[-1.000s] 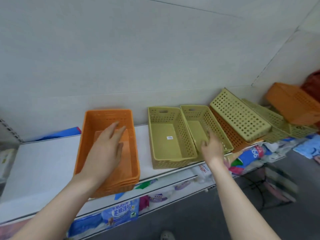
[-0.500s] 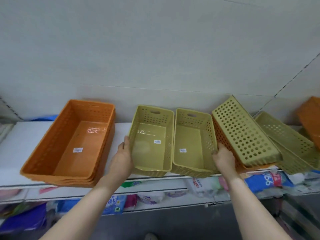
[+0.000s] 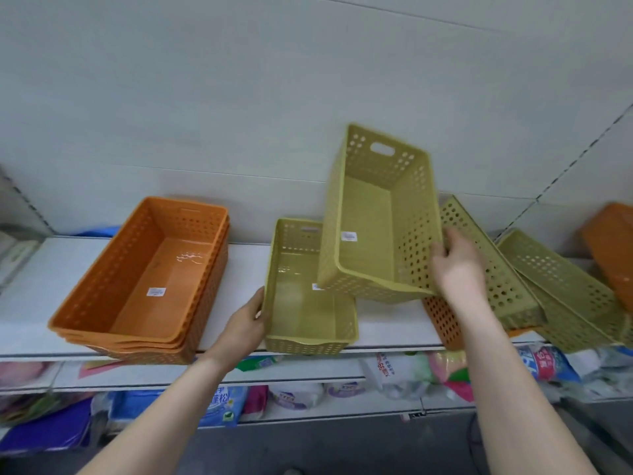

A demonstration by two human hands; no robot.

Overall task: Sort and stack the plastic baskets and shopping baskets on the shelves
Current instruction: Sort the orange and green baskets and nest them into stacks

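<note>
My right hand (image 3: 457,265) grips the right wall of a green perforated basket (image 3: 373,221), which hangs tilted above the white shelf (image 3: 246,265). Its near left corner overlaps a second green basket (image 3: 301,303) standing on the shelf. My left hand (image 3: 248,325) holds that standing basket by its left wall near the front corner. A stack of several orange baskets (image 3: 144,282) sits further left on the shelf.
Right of my right hand, green baskets (image 3: 555,289) lean in a jumble over an orange basket (image 3: 442,320). Another orange basket (image 3: 613,248) sits at the far right. The shelf below holds packaged goods (image 3: 222,402). A grey wall backs the shelf.
My right hand has lifted the right green basket off the shelf and swung it up and left over the other one. My left hand stays on the left green basket.
</note>
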